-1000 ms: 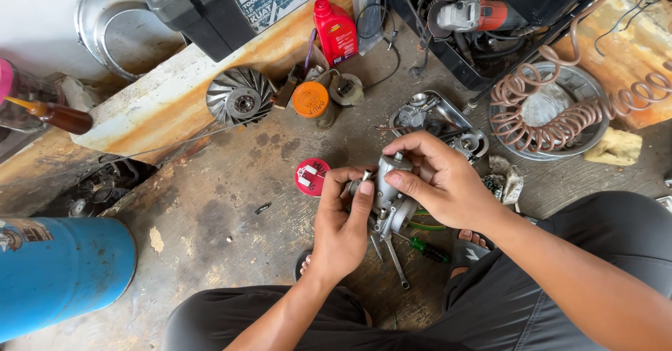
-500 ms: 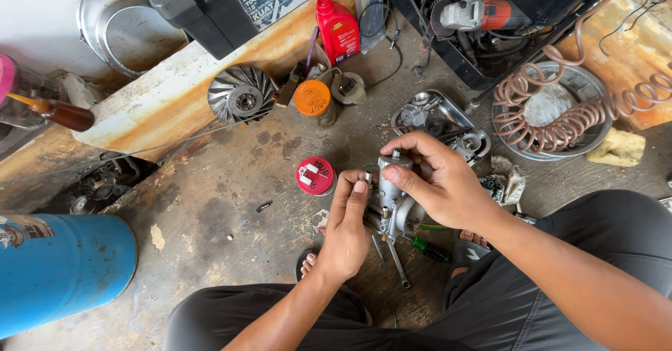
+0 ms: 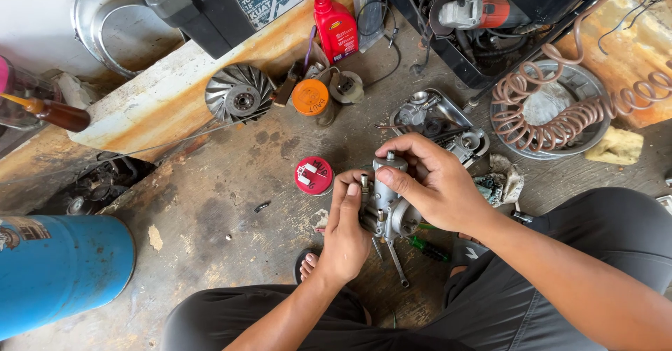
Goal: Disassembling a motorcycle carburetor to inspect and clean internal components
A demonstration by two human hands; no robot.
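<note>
While both hands work low over the concrete floor [image 3: 210,218], these points hold:

Held part: grey metal carburettor [image 3: 389,198], upright, gripped between both hands above the floor, just in front of the person's knees.
Left hand [image 3: 345,230]: wrapped against the carburettor's left side, fingers curled up, thumb pressed flat beside a small brass fitting.
Right hand [image 3: 435,183]: arched over the top and right side of the carburettor, thumb and forefinger pinching its upper body near the cap.
Under the hands: thin metal tool [image 3: 395,261] lying on the floor, and a green-handled screwdriver [image 3: 428,249] just right of it, partly hidden by the right forearm.
Just left of left hand: small round red tin [image 3: 313,175], flat on the floor, apart from the fingers.
Beyond the right hand: metal tray of small engine parts [image 3: 448,121], near but not touching; crumpled rag [image 3: 501,183] just to the right of the knuckles.
Further out, beyond the hands: finned grey fan wheel [image 3: 240,93], orange-lidded can [image 3: 311,99], red oil bottle [image 3: 336,26], black toolbox [image 3: 210,1].
Far right: coiled brown air hose [image 3: 560,116] lying in a round metal pan; angle grinder [image 3: 476,11] in a black crate.
Far left: blue cylinder [image 3: 59,270] on its side, well apart from the hands.
Foot: toes in a sandal [image 3: 308,263] showing below the left wrist.
</note>
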